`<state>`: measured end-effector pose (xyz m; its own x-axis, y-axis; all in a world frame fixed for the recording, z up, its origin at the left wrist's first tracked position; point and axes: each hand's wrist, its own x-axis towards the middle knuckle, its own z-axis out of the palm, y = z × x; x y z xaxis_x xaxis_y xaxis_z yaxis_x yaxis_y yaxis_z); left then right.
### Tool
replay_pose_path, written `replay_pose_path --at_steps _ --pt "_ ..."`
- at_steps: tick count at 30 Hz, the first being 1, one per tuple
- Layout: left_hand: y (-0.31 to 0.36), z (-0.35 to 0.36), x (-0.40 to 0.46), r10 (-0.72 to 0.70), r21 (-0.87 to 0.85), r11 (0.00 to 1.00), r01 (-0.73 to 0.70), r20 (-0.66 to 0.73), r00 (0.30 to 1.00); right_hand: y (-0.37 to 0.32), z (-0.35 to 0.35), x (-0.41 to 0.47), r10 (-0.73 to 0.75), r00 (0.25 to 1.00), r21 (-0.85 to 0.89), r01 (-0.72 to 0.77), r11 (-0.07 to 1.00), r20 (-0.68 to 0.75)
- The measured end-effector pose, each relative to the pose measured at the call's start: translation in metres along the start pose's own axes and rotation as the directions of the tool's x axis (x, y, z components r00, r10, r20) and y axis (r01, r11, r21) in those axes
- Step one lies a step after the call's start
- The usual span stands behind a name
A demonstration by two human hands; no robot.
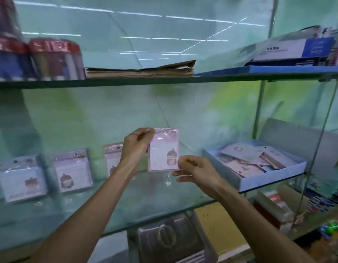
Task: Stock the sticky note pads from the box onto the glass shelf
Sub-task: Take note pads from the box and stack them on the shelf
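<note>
My right hand (194, 172) pinches the pink pad's (163, 149) lower corner, my left hand (137, 145) its top; I should stand it upright just right of the row.

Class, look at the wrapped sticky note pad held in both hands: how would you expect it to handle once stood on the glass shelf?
The sticky note pad keeps flat though the left hand and right hand only pinch opposite corners, so it is probably fairly stiff and light. Its glossy wrapper could slide on the glass shelf. Being thin and upright, it may tip easily; the stocked pads appear to lean back.
</note>
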<state>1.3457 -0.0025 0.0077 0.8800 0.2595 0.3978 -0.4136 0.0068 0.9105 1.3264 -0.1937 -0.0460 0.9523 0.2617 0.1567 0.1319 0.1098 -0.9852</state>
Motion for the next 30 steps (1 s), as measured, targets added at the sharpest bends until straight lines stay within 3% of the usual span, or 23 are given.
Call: replay_pose_path --at_steps 4,9,13,30 --pt "0.001 -0.014 -0.006 0.017 0.029 0.999 -0.016 -0.01 1.0 -0.009 0.01 0.004 -0.033 0.999 -0.098 0.035 0.995 0.023" --pt "-0.005 -0.022 -0.022 0.038 0.064 0.997 -0.04 0.019 0.999 -0.034 0.017 0.022 -0.184 0.981 -0.208 0.168 0.964 -0.061" --pt "-0.01 -0.025 -0.029 0.053 0.106 0.993 -0.055 0.022 0.998 -0.047 0.015 0.035 -0.257 0.966 -0.365 0.239 0.9 -0.001" --pt "-0.025 -0.051 -0.047 -0.03 0.236 0.972 0.018 0.049 0.998 -0.022 0.004 0.09 -0.24 0.96 -0.442 0.155 0.884 -0.144"
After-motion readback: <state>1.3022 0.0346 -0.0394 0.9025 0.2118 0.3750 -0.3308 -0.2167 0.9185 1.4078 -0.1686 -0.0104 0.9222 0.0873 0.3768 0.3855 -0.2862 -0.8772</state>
